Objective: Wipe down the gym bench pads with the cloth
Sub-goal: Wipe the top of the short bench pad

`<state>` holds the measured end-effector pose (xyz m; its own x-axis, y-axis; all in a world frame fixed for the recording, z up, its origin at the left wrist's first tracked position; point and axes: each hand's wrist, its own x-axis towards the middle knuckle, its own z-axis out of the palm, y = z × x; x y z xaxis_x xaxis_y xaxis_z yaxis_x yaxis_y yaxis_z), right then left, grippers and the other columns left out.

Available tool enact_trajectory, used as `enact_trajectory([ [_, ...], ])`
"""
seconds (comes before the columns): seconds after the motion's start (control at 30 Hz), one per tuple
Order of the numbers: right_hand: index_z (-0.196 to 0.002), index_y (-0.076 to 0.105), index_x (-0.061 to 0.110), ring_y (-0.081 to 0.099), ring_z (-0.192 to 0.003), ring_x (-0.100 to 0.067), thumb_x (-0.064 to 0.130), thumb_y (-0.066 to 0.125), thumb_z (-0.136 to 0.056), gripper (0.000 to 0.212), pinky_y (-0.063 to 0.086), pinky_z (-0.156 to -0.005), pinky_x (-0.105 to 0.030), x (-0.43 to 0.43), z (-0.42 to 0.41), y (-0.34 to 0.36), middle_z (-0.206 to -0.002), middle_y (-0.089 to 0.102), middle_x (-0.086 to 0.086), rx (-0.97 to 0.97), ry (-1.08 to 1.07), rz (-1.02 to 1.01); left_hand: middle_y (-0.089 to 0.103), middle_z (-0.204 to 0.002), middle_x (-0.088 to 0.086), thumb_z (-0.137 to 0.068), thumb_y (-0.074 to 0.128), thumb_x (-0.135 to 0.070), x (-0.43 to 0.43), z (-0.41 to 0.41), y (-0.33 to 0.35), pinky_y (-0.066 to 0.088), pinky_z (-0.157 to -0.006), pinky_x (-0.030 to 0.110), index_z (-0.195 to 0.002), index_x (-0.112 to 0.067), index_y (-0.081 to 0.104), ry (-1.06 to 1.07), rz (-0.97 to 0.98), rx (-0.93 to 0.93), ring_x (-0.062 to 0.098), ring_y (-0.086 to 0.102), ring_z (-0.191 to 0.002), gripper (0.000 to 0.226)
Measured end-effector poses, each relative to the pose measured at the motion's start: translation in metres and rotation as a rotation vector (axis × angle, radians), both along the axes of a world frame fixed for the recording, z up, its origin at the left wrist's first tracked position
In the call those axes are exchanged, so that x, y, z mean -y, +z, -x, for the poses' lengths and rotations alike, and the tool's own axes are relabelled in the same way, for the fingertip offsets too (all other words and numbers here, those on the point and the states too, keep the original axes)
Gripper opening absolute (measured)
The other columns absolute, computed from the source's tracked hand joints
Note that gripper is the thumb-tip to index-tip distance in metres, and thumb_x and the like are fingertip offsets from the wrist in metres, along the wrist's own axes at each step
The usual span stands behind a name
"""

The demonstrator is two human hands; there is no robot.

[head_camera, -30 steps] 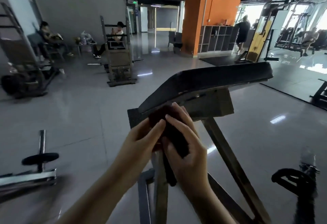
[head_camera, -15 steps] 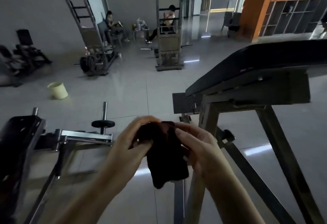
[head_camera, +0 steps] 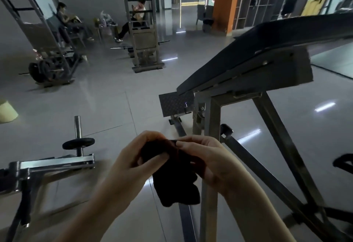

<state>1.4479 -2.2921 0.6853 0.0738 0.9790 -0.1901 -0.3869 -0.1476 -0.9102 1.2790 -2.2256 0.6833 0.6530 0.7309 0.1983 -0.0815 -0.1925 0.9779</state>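
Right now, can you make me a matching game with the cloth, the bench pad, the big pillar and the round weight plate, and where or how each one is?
Things:
1. cloth
2. bench pad
3. pillar
4. weight plate

Where or how:
A. orange, far at the back
B. slid onto an upright metal peg
C. held by the left hand and the right hand
D. sloping, on a metal frame

Pairs: 1-C, 2-D, 3-A, 4-B
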Motion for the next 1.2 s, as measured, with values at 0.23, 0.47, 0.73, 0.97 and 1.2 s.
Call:
enact_trajectory([
  [0.23,-0.097,0.066,0.002,0.064,-0.078,-0.018,0.018,0.065,-0.075,0.027,0.052,-0.066,-0.024,-0.046,0.077,-0.032,-0.085,0.065,-0.011,-0.127,-0.019,0.058,0.057,-0.083,0.003,-0.076,0.063,-0.004,-0.062,0.082,-0.031,0.037,-0.071,0.034,-0.086,-0.021,0.067,-0.225,0.108,0.020,0.017,0.048,-0.078,0.020],
  [0.47,-0.092,0.064,0.003,0.067,-0.073,-0.011,0.017,0.060,-0.074,0.022,0.054,-0.067,-0.021,-0.105,0.147,-0.027,-0.079,0.069,-0.005,-0.044,-0.081,0.008,0.057,-0.090,0.007,-0.080,0.066,-0.026,-0.119,0.163,-0.028,0.041,-0.068,0.036,-0.089,-0.025,0.065,-0.224,0.003,-0.045,0.032,0.047,-0.076,0.009],
  [0.73,-0.091,0.065,0.008,0.069,-0.075,-0.014,0.018,0.064,-0.074,0.020,0.056,-0.065,-0.022,-0.187,0.185,-0.016,-0.076,0.069,-0.003,0.096,-0.059,-0.097,0.053,-0.112,-0.005,-0.084,0.066,-0.007,-0.179,0.213,-0.034,0.048,-0.084,0.012,-0.095,-0.021,0.063,-0.087,-0.251,-0.052,0.010,0.062,-0.101,0.018],
  [0.97,-0.085,0.069,0.016,0.067,-0.079,-0.019,0.007,0.065,-0.088,0.011,0.056,-0.080,-0.033,-0.279,0.189,-0.030,-0.076,0.069,-0.002,0.331,-0.096,-0.215,0.058,-0.104,-0.006,-0.085,0.060,-0.028,-0.255,0.209,-0.042,0.049,-0.079,0.012,-0.095,-0.022,0.061,0.124,-0.375,-0.067,0.012,0.061,-0.097,0.011],
  [1.2,-0.078,0.071,0.021,0.069,-0.075,-0.014,0.002,0.065,-0.090,0.023,0.056,-0.074,-0.027,-0.415,0.140,-0.041,-0.073,0.071,-0.001,0.337,-0.029,-0.290,0.057,-0.097,-0.013,-0.087,0.056,-0.036,-0.383,0.141,-0.047,0.047,-0.075,0.016,-0.092,-0.024,0.062,0.302,-0.596,-0.210,0.017,0.059,-0.093,0.014],
])
